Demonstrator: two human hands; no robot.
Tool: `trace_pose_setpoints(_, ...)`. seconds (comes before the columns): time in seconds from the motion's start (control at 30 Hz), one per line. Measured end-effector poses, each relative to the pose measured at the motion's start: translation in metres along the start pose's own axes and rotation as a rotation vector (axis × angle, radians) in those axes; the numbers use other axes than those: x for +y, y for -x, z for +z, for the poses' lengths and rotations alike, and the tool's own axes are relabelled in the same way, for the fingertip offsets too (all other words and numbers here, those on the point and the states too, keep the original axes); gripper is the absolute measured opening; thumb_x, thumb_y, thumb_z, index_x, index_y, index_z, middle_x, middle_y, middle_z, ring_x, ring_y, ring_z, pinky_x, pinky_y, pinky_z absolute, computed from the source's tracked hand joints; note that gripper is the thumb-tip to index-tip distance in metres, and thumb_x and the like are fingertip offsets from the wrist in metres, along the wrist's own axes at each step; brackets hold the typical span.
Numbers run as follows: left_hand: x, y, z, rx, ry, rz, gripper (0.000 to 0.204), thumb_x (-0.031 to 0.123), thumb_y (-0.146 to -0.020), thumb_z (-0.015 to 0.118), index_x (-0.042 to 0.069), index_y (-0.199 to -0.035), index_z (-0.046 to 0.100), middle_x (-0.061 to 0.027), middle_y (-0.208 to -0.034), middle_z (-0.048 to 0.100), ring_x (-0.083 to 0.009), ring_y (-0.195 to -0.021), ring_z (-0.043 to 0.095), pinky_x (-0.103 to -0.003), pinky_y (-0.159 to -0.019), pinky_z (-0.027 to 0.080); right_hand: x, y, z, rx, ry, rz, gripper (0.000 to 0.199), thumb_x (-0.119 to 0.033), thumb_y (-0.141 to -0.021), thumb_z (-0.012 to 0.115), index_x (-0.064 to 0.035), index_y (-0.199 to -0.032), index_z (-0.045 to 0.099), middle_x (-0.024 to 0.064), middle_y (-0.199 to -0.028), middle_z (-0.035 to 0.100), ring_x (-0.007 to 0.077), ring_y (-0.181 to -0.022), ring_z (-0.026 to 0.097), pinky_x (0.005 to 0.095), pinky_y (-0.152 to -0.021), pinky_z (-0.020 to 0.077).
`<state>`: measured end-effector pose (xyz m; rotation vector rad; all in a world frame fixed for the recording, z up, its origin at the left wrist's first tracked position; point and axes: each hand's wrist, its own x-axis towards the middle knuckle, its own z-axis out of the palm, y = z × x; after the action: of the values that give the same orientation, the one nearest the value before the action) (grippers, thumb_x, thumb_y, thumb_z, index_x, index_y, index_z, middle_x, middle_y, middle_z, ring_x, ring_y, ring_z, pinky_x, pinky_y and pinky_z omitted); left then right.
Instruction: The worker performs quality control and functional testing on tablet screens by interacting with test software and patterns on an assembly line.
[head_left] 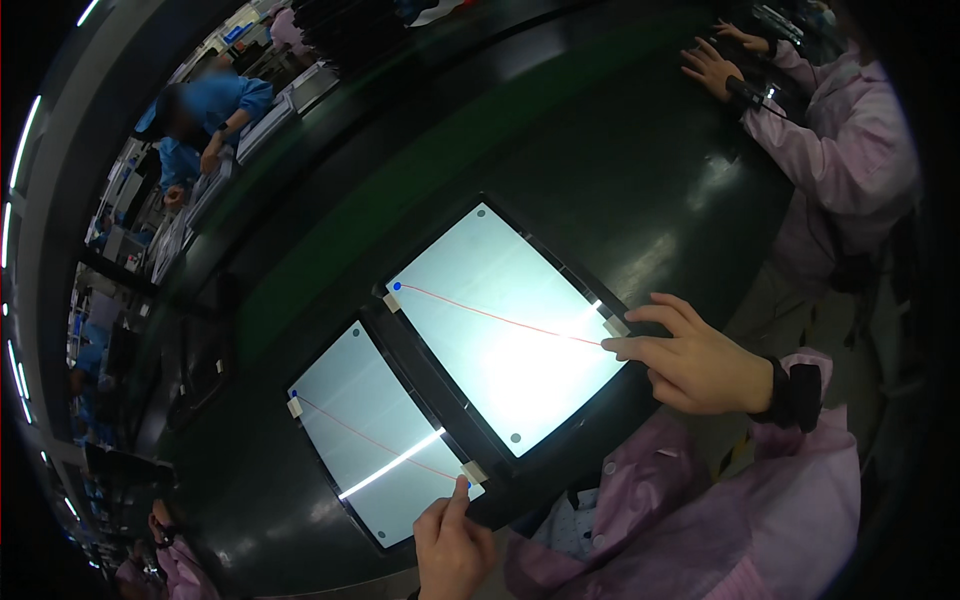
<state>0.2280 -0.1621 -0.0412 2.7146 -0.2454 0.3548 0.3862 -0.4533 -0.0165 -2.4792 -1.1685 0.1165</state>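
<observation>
Two tablet-like panels with dark borders lie side by side on a dark green work surface, both with lit white screens. On the left panel [370,430], a thin red line slants from a blue dot near one edge to another dot at the opposite edge. My left hand [455,550] touches that lower dot with its outstretched index finger, the other fingers curled and holding nothing. The right panel [490,310] is brighter and bears a similar red line. At that line's right end rests the index fingertip of my right hand [695,365], fingers apart and empty.
Small pale tabs [473,472] are stuck at the panels' edges. Across the dark green surface [620,190], a co-worker's hands [712,72] rest at the far right. Another person in blue [215,105] bends over trays at the far left. A pink sleeve [185,565] shows at lower left.
</observation>
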Motion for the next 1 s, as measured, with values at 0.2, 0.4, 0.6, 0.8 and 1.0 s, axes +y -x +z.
trace_pose_setpoints(0.2,-0.002,0.0,-0.002,-0.012,0.013,-0.043,0.054,-0.008,-0.071,0.052,-0.004,-0.125,0.049,-0.0218,-0.102,0.054,-0.0368,-0.095,0.051,-0.043,-0.084,0.042,-0.003,0.004,-0.002,0.003,0.012,0.017,0.046,-0.005,-0.072,0.054,-0.0009,-0.118,0.052,0.009,-0.113,0.057,0.03,-0.118,0.044,0.0491,-0.107,0.0267)
trace_pose_setpoints(0.4,-0.055,-0.047,-0.051,0.092,-0.132,-0.04,0.044,-0.008,-0.07,0.053,-0.002,-0.114,0.053,-0.016,-0.101,0.057,-0.0315,-0.091,0.052,-0.038,-0.084,0.041,0.005,-0.036,-0.008,0.266,-0.154,-0.002,0.04,0.002,-0.072,0.052,-0.0014,-0.111,0.054,0.0157,-0.114,0.054,0.033,-0.112,0.048,0.0448,-0.097,0.0371)
trace_pose_setpoints(0.6,-0.124,-0.121,-0.052,0.091,-0.059,0.058,0.043,-0.008,-0.074,0.049,0.001,-0.115,0.051,-0.0137,-0.113,0.056,-0.0308,-0.104,0.05,-0.036,-0.093,0.037,0.047,-0.137,0.004,0.303,-0.274,-0.002,0.035,-0.001,-0.08,0.047,-0.0002,-0.115,0.052,0.0175,-0.116,0.052,0.0337,-0.11,0.05,0.0409,-0.094,0.0409)
trace_pose_setpoints(0.8,-0.142,-0.148,-0.027,0.019,0.016,0.039,0.044,-0.008,-0.074,0.049,0.003,-0.117,0.052,-0.015,-0.114,0.054,-0.0327,-0.109,0.047,-0.04,-0.095,0.038,0.062,-0.174,0.017,0.292,-0.18,0.03,0.035,-0.003,-0.082,0.044,0.0022,-0.116,0.05,0.0215,-0.12,0.049,0.0374,-0.117,0.042,0.0429,-0.097,0.0391)
trace_pose_setpoints(1.0,-0.147,-0.16,-0.02,0.009,-0.014,0.112,0.044,-0.008,-0.073,0.049,0.001,-0.116,0.051,-0.0159,-0.112,0.055,-0.0337,-0.107,0.049,-0.041,-0.094,0.038,0.062,-0.176,0.015,0.291,-0.068,0.04,0.033,-0.004,-0.082,0.046,0.0024,-0.114,0.05,0.021,-0.12,0.049,0.0368,-0.119,0.041,0.0449,-0.098,0.0372)
